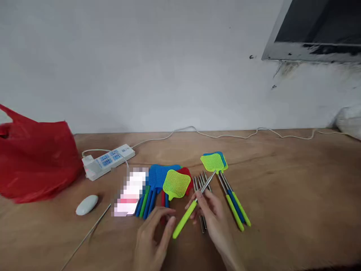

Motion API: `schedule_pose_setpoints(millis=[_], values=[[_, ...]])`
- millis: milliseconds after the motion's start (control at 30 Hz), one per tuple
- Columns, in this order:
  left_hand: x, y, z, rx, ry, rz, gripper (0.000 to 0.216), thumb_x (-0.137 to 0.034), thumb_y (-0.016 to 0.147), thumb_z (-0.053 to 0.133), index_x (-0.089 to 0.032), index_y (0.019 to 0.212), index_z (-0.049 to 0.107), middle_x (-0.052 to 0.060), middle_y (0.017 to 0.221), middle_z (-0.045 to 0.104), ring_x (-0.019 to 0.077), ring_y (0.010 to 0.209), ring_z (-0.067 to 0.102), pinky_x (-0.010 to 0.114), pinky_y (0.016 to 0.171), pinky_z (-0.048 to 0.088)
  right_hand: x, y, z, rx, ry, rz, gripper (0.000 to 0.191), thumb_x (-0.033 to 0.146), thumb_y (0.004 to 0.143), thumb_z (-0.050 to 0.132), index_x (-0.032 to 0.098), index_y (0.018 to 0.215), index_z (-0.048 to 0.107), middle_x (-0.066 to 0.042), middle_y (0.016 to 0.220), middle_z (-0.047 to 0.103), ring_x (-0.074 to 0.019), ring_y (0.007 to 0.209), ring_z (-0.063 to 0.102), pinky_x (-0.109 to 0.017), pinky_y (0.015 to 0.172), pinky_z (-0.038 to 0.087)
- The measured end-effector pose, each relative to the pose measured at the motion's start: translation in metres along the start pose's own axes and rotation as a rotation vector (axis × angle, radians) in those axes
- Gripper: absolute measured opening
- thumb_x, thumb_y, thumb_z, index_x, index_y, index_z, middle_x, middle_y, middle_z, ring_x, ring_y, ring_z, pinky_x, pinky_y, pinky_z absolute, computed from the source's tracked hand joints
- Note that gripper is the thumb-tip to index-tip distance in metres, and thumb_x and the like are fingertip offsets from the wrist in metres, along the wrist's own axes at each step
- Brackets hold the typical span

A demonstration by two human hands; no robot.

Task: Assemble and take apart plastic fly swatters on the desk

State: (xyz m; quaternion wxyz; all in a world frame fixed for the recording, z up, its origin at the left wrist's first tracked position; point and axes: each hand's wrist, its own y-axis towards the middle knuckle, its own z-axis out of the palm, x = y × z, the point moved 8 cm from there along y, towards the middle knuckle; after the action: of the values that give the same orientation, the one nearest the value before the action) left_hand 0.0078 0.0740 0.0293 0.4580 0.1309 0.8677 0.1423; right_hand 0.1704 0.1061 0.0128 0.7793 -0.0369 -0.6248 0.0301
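Note:
My right hand (210, 210) pinches the metal rod of a fly swatter with a lime-green handle (184, 220); its yellow-green head (212, 162) rests on the wooden table (282, 195). My left hand (153, 237) hovers near the handle's lower end, fingers curved and apart, holding nothing. Several bare metal rods (200, 184) lie under my right hand. A loose yellow-green swatter head (176, 184) sits on a pile of blue and red heads (160, 175) with coloured handles. Two more swatters (235, 205) lie to the right.
A red plastic bag (34, 158) stands at the left. A white power strip (108, 161) with its cable runs along the wall. A pale oval object (87, 205), a thin metal rod (84, 237) and a phone (131, 192) lie near the front left.

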Motion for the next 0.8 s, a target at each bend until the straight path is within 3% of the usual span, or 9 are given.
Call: schedule_pose_setpoints(millis=[200,400,500,600,800], values=[[0.017,0.05,-0.008,0.032,0.438,0.026,0.023,-0.036,0.098,0.044,-0.022,0.095,0.062,0.007,0.094,0.067,0.0268,0.089,0.065,0.038,0.077,0.051,0.019,0.014,-0.011,0.041,-0.418,-0.097,0.041,0.057,0.093,0.049,0.022,0.072,0.049,0.003,0.061,0.047,-0.0144,0.055,0.047,-0.024,0.048,0.032],[0.024,0.08,0.012,0.083,0.57,-0.001,0.041,-0.043,0.084,0.064,-0.014,0.112,0.063,0.015,0.11,0.064,0.0372,0.101,0.06,0.049,0.086,0.047,0.024,0.023,-0.025,-0.008,-0.853,-0.247,0.041,0.048,0.097,0.043,0.023,0.065,0.037,0.005,0.055,0.041,-0.0146,0.052,0.043,-0.028,0.052,0.022],[0.023,0.081,0.021,0.084,0.57,-0.03,0.055,-0.045,0.08,0.069,-0.008,0.119,0.062,0.021,0.115,0.062,0.0433,0.108,0.055,0.055,0.09,0.043,0.025,0.027,-0.032,-0.019,-0.976,-0.278,0.039,0.044,0.098,0.042,0.024,0.065,0.034,0.005,0.053,0.04,-0.0149,0.05,0.042,-0.028,0.052,0.02],[0.024,0.08,0.025,0.079,0.522,-0.066,0.055,-0.039,0.077,0.072,-0.007,0.12,0.062,0.022,0.117,0.062,0.0456,0.111,0.053,0.058,0.092,0.039,0.024,0.03,-0.038,-0.024,-1.019,-0.292,0.036,0.042,0.097,0.042,0.024,0.066,0.036,0.004,0.053,0.042,-0.016,0.051,0.044,-0.028,0.052,0.022],[0.035,0.082,0.019,0.046,0.247,-0.165,0.047,-0.028,0.073,0.07,-0.016,0.118,0.061,0.015,0.111,0.064,0.0383,0.108,0.056,0.052,0.092,0.042,0.016,0.03,-0.049,-0.05,-0.962,-0.296,0.04,0.047,0.098,0.041,0.024,0.066,0.035,0.004,0.055,0.044,-0.0153,0.052,0.044,-0.027,0.053,0.024]])
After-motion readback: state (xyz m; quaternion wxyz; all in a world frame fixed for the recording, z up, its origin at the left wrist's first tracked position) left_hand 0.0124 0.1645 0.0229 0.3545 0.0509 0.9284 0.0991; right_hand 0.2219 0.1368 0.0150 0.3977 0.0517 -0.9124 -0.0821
